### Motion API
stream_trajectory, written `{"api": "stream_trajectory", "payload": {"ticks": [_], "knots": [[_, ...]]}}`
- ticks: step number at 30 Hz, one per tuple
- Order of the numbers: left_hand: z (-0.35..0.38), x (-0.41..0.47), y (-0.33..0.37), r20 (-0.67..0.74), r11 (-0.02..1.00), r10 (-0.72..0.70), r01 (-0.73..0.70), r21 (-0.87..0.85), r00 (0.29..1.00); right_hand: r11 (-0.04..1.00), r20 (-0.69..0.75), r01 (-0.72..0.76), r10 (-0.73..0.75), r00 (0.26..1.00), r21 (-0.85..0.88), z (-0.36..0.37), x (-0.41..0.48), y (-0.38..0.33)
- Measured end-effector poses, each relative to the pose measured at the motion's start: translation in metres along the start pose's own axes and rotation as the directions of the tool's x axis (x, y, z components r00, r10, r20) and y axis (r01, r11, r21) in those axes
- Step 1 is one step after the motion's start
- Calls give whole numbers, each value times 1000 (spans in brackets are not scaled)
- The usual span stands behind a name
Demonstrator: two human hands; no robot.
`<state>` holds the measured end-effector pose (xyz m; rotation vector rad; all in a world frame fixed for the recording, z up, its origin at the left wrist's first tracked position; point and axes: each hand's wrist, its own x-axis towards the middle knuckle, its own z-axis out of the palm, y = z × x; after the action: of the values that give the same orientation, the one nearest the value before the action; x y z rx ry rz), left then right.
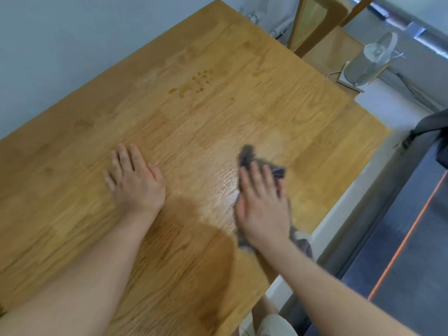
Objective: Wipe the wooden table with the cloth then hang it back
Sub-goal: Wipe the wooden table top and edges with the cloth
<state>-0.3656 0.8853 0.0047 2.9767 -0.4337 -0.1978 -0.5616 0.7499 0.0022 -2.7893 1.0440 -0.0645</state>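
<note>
The wooden table fills most of the head view. My right hand lies flat on a dark grey cloth near the table's right edge, pressing it onto the wood; the cloth pokes out beyond my fingertips and behind my wrist. A wet, shiny streak shows just left of the cloth. My left hand rests palm down on the table, fingers spread, holding nothing. A patch of brown droplets sits farther away on the tabletop.
A wooden chair stands at the table's far end. A grey and white appliance sits on the floor to the right of it. A dark bag is at the right edge. A white wall runs along the table's left side.
</note>
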Motion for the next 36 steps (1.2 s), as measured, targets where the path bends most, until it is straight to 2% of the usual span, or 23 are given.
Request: {"api": "stream_trajectory", "payload": {"ticks": [3,6,7,10,11,12,13,14,16,19,21,24,30,33,36], "knots": [[-1,-1,1,8,1000,-11,11,5,1000,953,41,296,-299,953,70,10,-15,-48],[-2,-1,1,-15,1000,-10,10,-15,1000,886,61,458,-462,885,70,4,19,-30],[-2,-1,2,-17,1000,-7,7,-20,1000,895,51,444,-446,894,40,3,40,-19],[-1,-1,2,-8,1000,0,0,-10,1000,993,17,120,-120,993,17,-6,104,3],[-2,0,1,-18,1000,2,-2,-12,1000,999,19,24,-24,1000,32,-5,114,-3],[-3,2,0,-28,1000,6,-6,-15,1000,999,19,-11,10,1000,39,-2,115,-17],[-3,3,0,-32,1000,10,-10,-17,999,999,24,36,-37,999,34,2,109,-35],[-3,3,-1,-32,1000,11,-11,-19,999,988,41,148,-149,988,32,6,97,-56],[-2,2,0,-38,999,7,-8,-35,999,917,86,395,-398,913,49,12,74,-87],[-1,3,0,-46,999,11,-13,-47,999,845,119,529,-535,836,81,13,85,-93],[0,4,-1,-42,999,4,-6,-35,999,830,125,553,-558,821,73,12,109,-92],[-1,2,1,-37,1000,4,-5,-16,999,875,120,479,-484,867,71,9,161,-107],[-1,8,2,-13,1000,-14,13,-15,1000,883,161,468,-469,868,46,15,248,-148],[-1,7,1,-4,1000,-4,4,-14,1000,891,153,451,-452,879,46,18,253,-158],[-2,3,1,-4,1000,-3,3,-13,1000,826,152,558,-563,813,76,12,210,-139]]}}
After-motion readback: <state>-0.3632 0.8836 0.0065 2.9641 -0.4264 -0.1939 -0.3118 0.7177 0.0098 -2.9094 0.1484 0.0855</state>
